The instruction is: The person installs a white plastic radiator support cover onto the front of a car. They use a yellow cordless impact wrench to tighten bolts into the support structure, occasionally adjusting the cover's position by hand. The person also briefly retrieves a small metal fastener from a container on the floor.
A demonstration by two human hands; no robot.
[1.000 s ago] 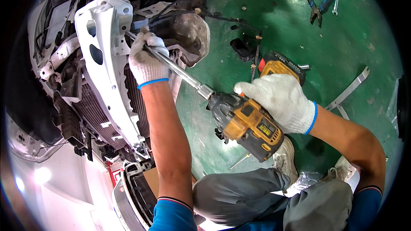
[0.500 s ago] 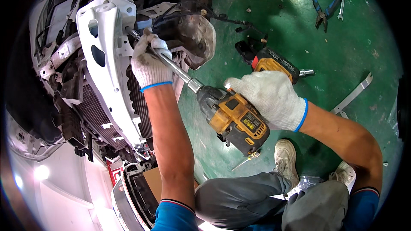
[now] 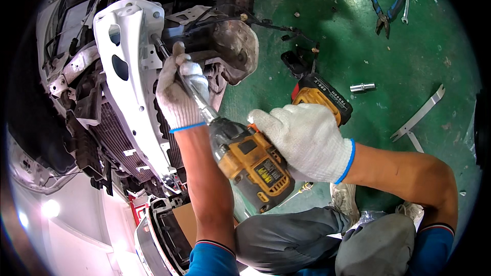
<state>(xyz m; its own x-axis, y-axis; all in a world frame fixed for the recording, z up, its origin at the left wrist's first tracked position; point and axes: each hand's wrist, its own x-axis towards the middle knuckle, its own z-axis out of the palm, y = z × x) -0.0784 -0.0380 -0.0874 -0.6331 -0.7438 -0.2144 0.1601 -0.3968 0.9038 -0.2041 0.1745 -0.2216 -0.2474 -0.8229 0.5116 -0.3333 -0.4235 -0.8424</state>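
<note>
Right hand (image 3: 307,142) wrapped round power driver (image 3: 254,166), scuffed yellow-black | left hand (image 3: 176,94) loosely curled round extension bar (image 3: 197,98), shiny silver

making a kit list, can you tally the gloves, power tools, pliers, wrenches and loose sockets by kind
White gloves: 2
Yellow-and-black power tool: 1
Blue-handled pliers: 1
Wrench: 1
Loose silver socket: 1
Total: 6

Beam (image 3: 134,97) L of impact driver (image 3: 255,166) — on flr (image 3: 429,61): socket (image 3: 362,87) R of it, pry bar (image 3: 422,112) farther R, pliers (image 3: 382,16) + wrench (image 3: 406,6) ahead R.
</note>
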